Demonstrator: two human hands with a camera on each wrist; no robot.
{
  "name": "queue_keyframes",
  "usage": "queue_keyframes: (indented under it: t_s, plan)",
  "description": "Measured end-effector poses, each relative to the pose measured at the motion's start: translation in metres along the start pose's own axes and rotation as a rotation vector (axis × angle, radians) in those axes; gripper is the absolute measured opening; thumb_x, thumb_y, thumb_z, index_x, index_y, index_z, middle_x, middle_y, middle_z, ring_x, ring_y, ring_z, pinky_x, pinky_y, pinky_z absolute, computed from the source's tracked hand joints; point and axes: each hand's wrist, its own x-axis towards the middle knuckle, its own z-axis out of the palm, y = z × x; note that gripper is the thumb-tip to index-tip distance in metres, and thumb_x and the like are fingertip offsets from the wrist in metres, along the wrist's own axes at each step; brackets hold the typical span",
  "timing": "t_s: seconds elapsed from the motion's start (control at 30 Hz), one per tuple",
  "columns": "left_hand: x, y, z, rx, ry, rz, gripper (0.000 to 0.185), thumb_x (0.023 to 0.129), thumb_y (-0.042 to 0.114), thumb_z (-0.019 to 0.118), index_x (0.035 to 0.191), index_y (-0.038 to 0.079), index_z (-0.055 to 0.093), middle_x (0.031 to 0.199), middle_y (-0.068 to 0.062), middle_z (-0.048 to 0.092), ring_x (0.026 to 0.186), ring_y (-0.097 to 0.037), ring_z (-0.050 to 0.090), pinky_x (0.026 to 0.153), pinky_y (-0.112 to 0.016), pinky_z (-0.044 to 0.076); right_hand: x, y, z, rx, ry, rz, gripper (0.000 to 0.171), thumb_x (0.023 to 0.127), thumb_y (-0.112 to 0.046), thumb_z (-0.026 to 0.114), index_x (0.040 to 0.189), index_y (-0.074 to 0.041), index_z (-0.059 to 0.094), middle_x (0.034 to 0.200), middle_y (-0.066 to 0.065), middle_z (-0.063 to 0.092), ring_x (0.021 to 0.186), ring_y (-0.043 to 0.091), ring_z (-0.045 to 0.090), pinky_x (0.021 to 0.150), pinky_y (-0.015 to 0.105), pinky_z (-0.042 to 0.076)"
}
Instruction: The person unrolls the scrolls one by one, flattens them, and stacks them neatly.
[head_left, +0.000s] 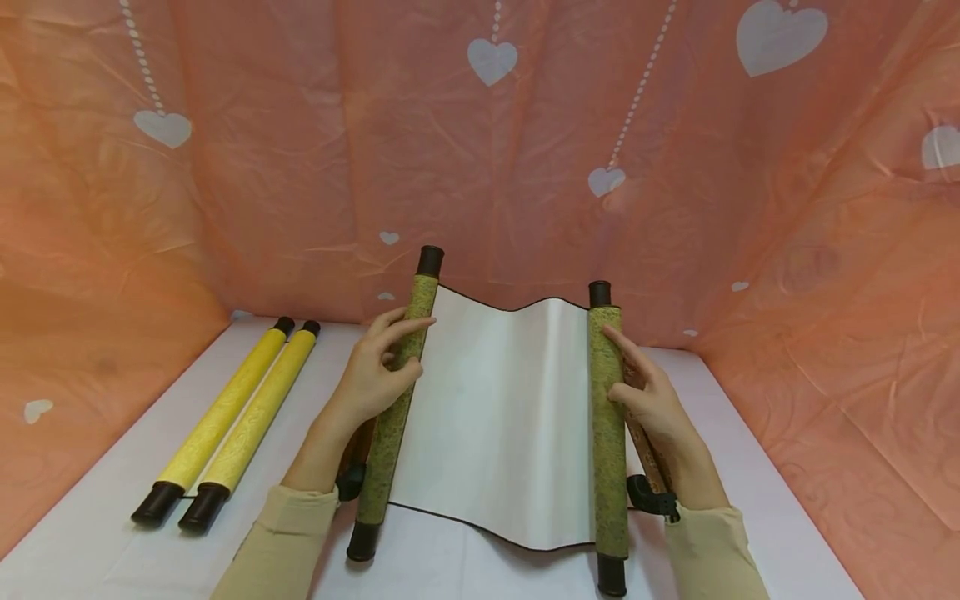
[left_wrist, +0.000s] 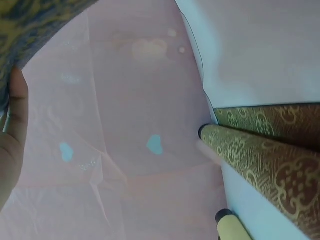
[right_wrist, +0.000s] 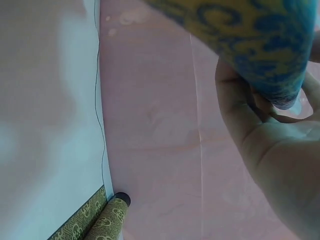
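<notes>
A hand scroll with green patterned rolls and dark end knobs is raised over the table, its white sheet [head_left: 502,417] spread between the two rolls. The left hand [head_left: 375,371] grips the left roll [head_left: 386,442], fingers over its front. On the other side the right hand [head_left: 656,404] holds the right roll [head_left: 609,467] between fingers and thumb. Below it lies another scroll with brown patterned rolls: its left roll [left_wrist: 265,172] shows in the left wrist view, its right roll [right_wrist: 111,220] in the right wrist view. The raised scroll hides most of it in the head view.
Two yellow rolls [head_left: 232,408] with dark knobs lie side by side at the table's left. A white cloth covers the table [head_left: 97,517]. Pink drapes [head_left: 525,192] with hearts close off the back and sides.
</notes>
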Motion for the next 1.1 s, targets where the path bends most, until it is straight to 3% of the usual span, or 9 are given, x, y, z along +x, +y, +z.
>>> queue_keyframes:
  t_s: [0.13,0.2,0.3,0.4,0.57,0.67,0.8,0.93,1.1]
  plan:
    - [0.0,-0.001,-0.001,0.024,0.014,-0.007,0.05,0.094,0.003,0.072,0.143,0.015,0.065,0.164,-0.018,0.032,0.147,-0.044,0.034,0.091,-0.055,0.045,0.0,0.001,0.001,-0.014,-0.003,0.036,0.084,0.095,0.004,0.067,0.165,-0.026,0.032,0.169,0.009,0.027,0.135,0.011,0.046,0.084,0.022,0.05]
    - [0.001,-0.001,-0.002,0.034,0.014,-0.012,0.052,0.093,0.007,0.078,0.142,0.016,0.066,0.164,-0.018,0.031,0.147,-0.045,0.034,0.096,-0.06,0.046,0.0,0.001,0.0,-0.036,0.003,0.064,0.087,0.094,-0.004,0.076,0.165,-0.029,0.032,0.17,0.007,0.024,0.147,0.021,0.038,0.102,0.03,0.046]
    - [0.001,-0.002,-0.003,0.047,0.014,-0.018,0.053,0.091,0.01,0.081,0.142,0.017,0.066,0.164,-0.017,0.032,0.147,-0.044,0.035,0.098,-0.06,0.046,0.0,0.0,-0.001,-0.069,0.013,0.092,0.09,0.092,-0.008,0.08,0.165,-0.029,0.031,0.173,0.006,0.014,0.156,0.032,0.022,0.114,0.047,0.035]
    - [0.001,-0.003,-0.005,0.053,0.022,-0.014,0.051,0.093,0.007,0.079,0.141,0.017,0.066,0.164,-0.016,0.035,0.137,-0.041,0.045,0.09,-0.052,0.048,-0.001,-0.002,-0.005,-0.085,0.021,0.102,0.09,0.093,-0.006,0.078,0.165,-0.028,0.029,0.173,0.01,0.013,0.158,0.035,0.015,0.113,0.053,0.033]
    - [0.001,-0.005,-0.008,0.043,0.05,0.003,0.049,0.092,0.003,0.077,0.139,0.015,0.068,0.163,-0.015,0.039,0.093,-0.029,0.048,0.072,-0.039,0.041,-0.006,-0.005,-0.014,-0.114,0.028,0.099,0.09,0.095,-0.006,0.075,0.166,-0.029,0.024,0.164,0.023,0.027,0.146,0.034,0.035,0.096,0.033,0.047]
    - [0.001,-0.005,-0.01,0.041,0.056,0.017,0.049,0.092,0.001,0.077,0.139,0.014,0.067,0.16,-0.014,0.044,0.079,-0.028,0.042,0.068,-0.037,0.039,-0.007,-0.005,-0.018,-0.122,0.035,0.071,0.091,0.096,-0.005,0.075,0.167,-0.029,0.023,0.159,0.025,0.034,0.136,0.02,0.047,0.09,0.024,0.049]
    - [0.0,-0.004,-0.014,0.033,0.053,0.01,0.05,0.093,0.0,0.075,0.14,0.013,0.066,0.158,-0.011,0.046,0.087,-0.028,0.051,0.074,-0.039,0.044,-0.008,-0.005,-0.021,-0.076,0.03,0.042,0.092,0.096,0.0,0.073,0.167,-0.028,0.023,0.156,0.027,0.034,0.117,0.005,0.056,0.083,0.022,0.053]
    - [-0.005,-0.003,-0.019,0.006,0.051,-0.041,0.048,0.094,0.001,0.073,0.14,0.015,0.065,0.163,-0.006,0.039,0.116,-0.031,0.053,0.089,-0.049,0.05,-0.01,-0.001,-0.022,-0.03,0.025,0.035,0.09,0.095,0.004,0.071,0.167,-0.027,0.025,0.157,0.024,0.032,0.113,0.004,0.061,0.08,0.026,0.056]
    - [-0.009,-0.001,-0.031,0.008,0.056,-0.063,0.049,0.096,0.002,0.069,0.143,0.015,0.063,0.164,-0.006,0.034,0.127,-0.037,0.051,0.098,-0.057,0.048,-0.011,0.002,-0.022,-0.004,0.035,0.027,0.088,0.095,0.006,0.071,0.166,-0.023,0.029,0.152,0.02,0.035,0.11,0.004,0.065,0.077,0.028,0.059]
